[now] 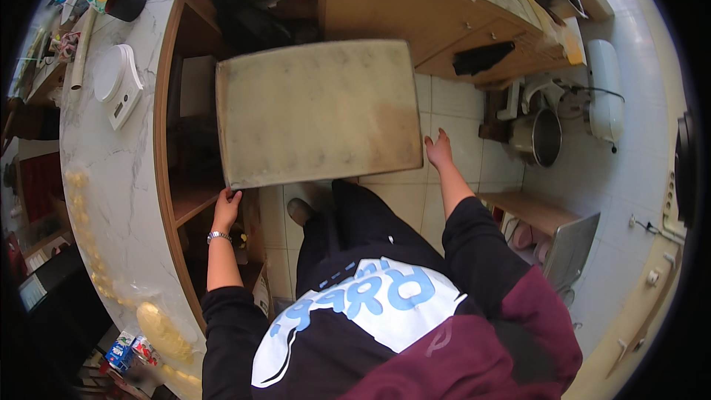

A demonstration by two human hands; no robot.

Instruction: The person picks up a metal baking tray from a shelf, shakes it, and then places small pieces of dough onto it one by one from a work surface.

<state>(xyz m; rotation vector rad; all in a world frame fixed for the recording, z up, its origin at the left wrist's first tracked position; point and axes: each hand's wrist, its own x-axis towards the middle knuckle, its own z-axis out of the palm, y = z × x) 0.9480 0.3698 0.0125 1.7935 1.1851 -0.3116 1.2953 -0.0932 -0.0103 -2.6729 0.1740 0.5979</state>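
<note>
A large rectangular baking tray (pixel 318 111) with a beige, faintly spotted surface is in front of my body, above the floor and beside the open cabinet. My left hand (pixel 227 207), with a metal watch on its wrist, grips the tray's near left corner between thumb and fingers. Close to the tray's right edge is my right hand (pixel 440 151). Its fingers are apart and it holds nothing; a narrow gap shows between it and the tray. The tray hides part of the cabinet opening and the floor beneath.
On the marble counter (pixel 118 170) at left stand a white kitchen scale (pixel 118 85), a dark cup (pixel 126 1) and a rolling pin (pixel 84 52). Dough pieces and a larger dough lump (pixel 161 332) lie nearer. A steel pot (pixel 546 138) and low shelf (pixel 529 210) are at right.
</note>
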